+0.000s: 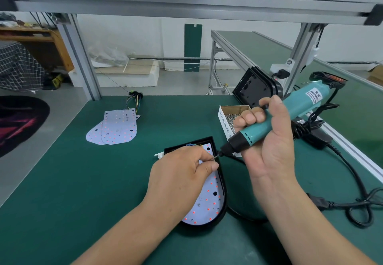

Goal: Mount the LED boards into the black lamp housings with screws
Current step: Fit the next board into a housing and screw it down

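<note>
Hands met over a black D-shaped housing [223, 206] on the green mat [99, 182], a flat white LED board [208, 201] seated inside: the left hand [182, 171] pinched what looked like a screw [214, 157] at the bit [219, 154], the right hand [267, 140] gripped a teal plastic screwdriver [294, 111]. Squaring the screw on the bit seemed wise. Beyond lay a cardboard screw box [224, 123] and spare boards [116, 129].

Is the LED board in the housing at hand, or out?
In. The LED board lies flat inside the black housing's raised rim, one screw already in it.
</note>
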The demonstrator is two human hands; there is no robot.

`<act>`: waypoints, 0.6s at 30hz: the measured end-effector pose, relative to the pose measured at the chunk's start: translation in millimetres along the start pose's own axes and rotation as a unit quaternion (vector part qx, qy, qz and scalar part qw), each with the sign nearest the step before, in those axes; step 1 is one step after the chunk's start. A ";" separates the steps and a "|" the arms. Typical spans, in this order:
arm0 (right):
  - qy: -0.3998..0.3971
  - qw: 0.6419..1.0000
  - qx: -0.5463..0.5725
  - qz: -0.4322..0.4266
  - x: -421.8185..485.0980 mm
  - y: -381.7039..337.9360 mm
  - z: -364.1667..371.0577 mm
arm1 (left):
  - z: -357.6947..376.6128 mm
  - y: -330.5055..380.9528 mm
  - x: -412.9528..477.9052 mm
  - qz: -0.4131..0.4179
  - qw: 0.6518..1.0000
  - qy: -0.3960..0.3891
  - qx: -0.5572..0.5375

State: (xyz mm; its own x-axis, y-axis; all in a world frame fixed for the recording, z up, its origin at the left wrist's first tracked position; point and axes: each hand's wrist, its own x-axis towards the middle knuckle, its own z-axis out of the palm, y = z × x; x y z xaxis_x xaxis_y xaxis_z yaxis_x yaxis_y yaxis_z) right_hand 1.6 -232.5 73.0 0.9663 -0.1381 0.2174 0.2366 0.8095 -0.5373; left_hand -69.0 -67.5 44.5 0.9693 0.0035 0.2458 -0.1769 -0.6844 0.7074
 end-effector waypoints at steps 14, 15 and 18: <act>-0.018 1.000 -0.010 0.002 -2.8 -0.7 0.8 | -1.0 -1.4 0.6 -0.011 1.000 -0.011 -0.003; -0.019 1.000 -0.010 0.002 -2.8 -0.7 0.6 | -0.9 -1.5 0.5 -0.011 1.000 -0.011 -0.003; -0.024 1.000 -0.010 0.004 -2.8 -0.5 0.7 | -1.1 -1.7 0.3 -0.007 1.000 -0.012 0.005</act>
State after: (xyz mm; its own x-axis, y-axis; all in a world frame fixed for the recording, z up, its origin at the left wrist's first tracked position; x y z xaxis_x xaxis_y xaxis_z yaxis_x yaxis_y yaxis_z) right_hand -1.2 -232.2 73.2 0.9621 -0.1048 0.2518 0.2323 0.7988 -0.5549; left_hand -68.5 -65.5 44.1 0.9757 -0.0045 0.2191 -0.1614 -0.6910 0.7046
